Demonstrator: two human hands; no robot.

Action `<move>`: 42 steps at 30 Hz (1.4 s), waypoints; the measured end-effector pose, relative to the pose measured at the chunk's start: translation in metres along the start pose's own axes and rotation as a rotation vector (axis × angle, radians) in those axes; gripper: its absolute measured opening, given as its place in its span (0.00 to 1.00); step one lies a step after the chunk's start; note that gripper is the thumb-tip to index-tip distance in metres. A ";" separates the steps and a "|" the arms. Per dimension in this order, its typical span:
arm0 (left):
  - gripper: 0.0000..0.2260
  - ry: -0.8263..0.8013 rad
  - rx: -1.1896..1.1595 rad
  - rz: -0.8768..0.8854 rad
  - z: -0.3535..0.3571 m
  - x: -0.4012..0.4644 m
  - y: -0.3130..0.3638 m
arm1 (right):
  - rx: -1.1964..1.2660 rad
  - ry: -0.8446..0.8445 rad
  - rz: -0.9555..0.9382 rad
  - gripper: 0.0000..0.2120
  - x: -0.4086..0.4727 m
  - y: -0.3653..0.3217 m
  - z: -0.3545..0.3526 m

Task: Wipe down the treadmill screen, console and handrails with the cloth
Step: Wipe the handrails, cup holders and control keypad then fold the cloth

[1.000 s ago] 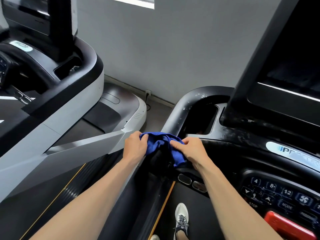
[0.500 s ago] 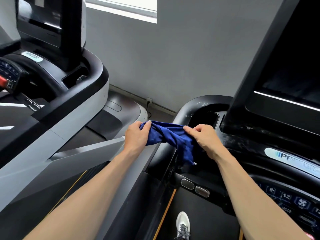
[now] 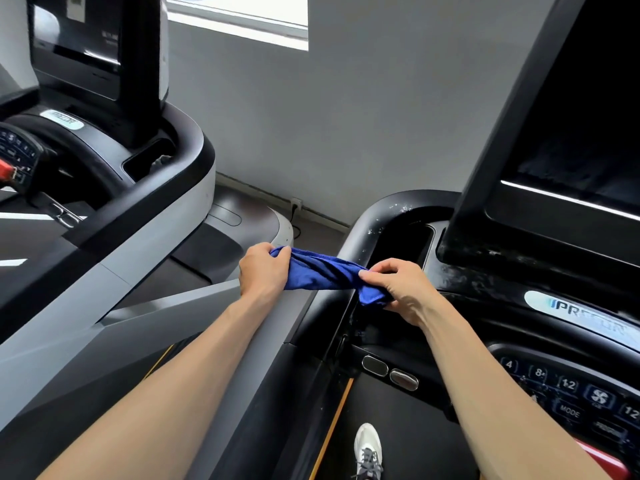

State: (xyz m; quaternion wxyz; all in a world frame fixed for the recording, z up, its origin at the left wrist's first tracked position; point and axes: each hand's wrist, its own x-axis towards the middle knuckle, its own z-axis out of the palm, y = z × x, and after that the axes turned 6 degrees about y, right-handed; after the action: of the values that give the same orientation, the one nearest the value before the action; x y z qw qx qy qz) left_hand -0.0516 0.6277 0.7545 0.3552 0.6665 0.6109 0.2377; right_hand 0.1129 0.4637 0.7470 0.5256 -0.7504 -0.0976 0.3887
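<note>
A blue cloth [image 3: 320, 273] is stretched in a bunched band between both hands, above the left handrail [image 3: 374, 220] of the black treadmill. My left hand [image 3: 263, 271] grips its left end. My right hand [image 3: 398, 289] pinches the right end, which hangs in a small fold below the fingers. The handrail's curved corner carries white specks. The dark screen [image 3: 571, 126] rises at the upper right. Below it lies the console [image 3: 568, 386] with a logo plate and numbered buttons.
A second treadmill [image 3: 104, 188] with its own screen stands close on the left. A grey wall with a window is behind. My white shoe [image 3: 367, 448] stands on the belt below. Two metal pulse sensors [image 3: 389, 372] sit near the console's left edge.
Both hands rose off the handrail and moved apart, pulling the bunched cloth out into a long band. The view tilted upward.
</note>
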 end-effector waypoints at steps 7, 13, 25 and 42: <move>0.12 -0.088 -0.145 0.050 0.014 -0.029 0.018 | 0.154 0.153 0.060 0.08 -0.007 -0.009 0.023; 0.09 -0.713 -0.090 0.360 0.038 -0.068 0.021 | 0.400 -0.051 0.252 0.14 -0.017 -0.004 0.031; 0.14 -0.256 0.041 0.235 0.047 -0.049 -0.050 | -0.648 0.240 -0.831 0.20 -0.014 0.120 0.083; 0.18 -0.200 -0.160 0.202 0.091 -0.027 -0.039 | -0.682 0.318 -0.857 0.19 0.033 0.095 0.062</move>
State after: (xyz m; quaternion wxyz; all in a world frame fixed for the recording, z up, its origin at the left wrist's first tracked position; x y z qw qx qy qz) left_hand -0.0123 0.5845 0.6704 0.4404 0.7145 0.4814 0.2528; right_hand 0.0679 0.4858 0.6397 0.3726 -0.8202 -0.4331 -0.0305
